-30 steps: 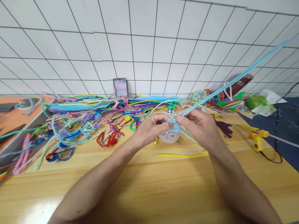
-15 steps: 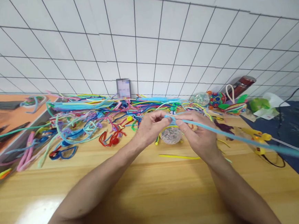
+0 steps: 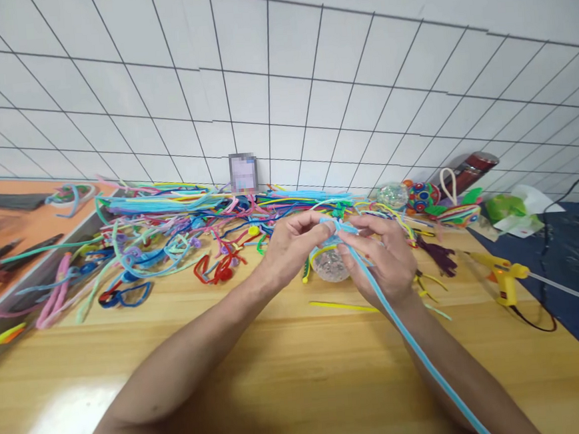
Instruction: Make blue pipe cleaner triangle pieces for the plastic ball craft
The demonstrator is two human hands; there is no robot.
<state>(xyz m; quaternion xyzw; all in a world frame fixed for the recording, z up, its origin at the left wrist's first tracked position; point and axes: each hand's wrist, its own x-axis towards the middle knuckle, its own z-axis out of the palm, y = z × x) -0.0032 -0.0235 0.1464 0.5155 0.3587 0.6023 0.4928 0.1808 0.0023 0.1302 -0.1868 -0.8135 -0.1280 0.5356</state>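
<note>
A long light-blue pipe cleaner [image 3: 401,322] runs from between my fingers down toward the lower right, across my right forearm. My left hand [image 3: 296,243] pinches its bent blue part from the left. From the other side, my right hand [image 3: 380,253] grips the same strand between thumb and fingers. Just beneath both hands sits a clear, crinkled-looking ball [image 3: 329,267] with yellow and blue strands on it, partly hidden by the hands. A yellow pipe cleaner [image 3: 344,305] lies on the table in front of the ball.
Tangled colourful pipe cleaners [image 3: 171,236] line the wall. Red pieces [image 3: 218,268] lie left of my hands. A yellow glue gun [image 3: 507,273] with a cord rests at the right. Behind it stand a patterned ball [image 3: 421,195] and a dark red cylinder [image 3: 476,169]. A grey-edged tray [image 3: 66,251] is at left.
The blue pipe cleaner's long free end has swung from pointing right to hanging toward the lower right. My right hand has turned slightly; my left hand keeps its pinch.
</note>
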